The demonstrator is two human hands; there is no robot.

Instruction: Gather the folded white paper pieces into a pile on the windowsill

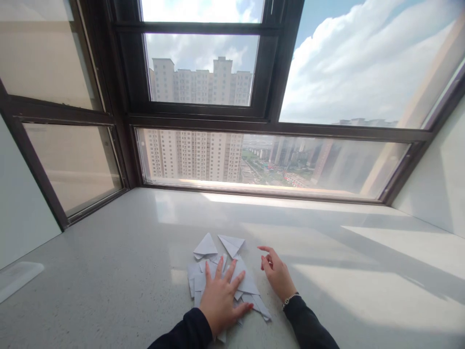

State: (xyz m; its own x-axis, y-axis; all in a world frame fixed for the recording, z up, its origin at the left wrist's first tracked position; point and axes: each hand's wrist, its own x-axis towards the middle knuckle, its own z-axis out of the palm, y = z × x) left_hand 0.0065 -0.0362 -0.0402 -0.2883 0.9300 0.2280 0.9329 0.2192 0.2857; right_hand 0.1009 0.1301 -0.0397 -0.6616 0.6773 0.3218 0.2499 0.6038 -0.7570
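A pile of white folded paper triangles (250, 286) lies on the pale stone windowsill (127, 271) in front of me. My left hand (221, 298) rests flat on the pile with its fingers spread. Two folded triangles (206, 247) (231, 244) sit apart at the pile's far edge. My right hand (275, 273) hovers just right of the pile, fingers loosely curled and apart, holding nothing. A bracelet (290, 299) shows at its wrist. Both arms wear dark sleeves.
A large dark-framed window (269, 127) runs along the sill's far side, with tall buildings outside. White walls close in at left (22, 213) and right (439, 189). Sunlight falls in bands across the sill on the right.
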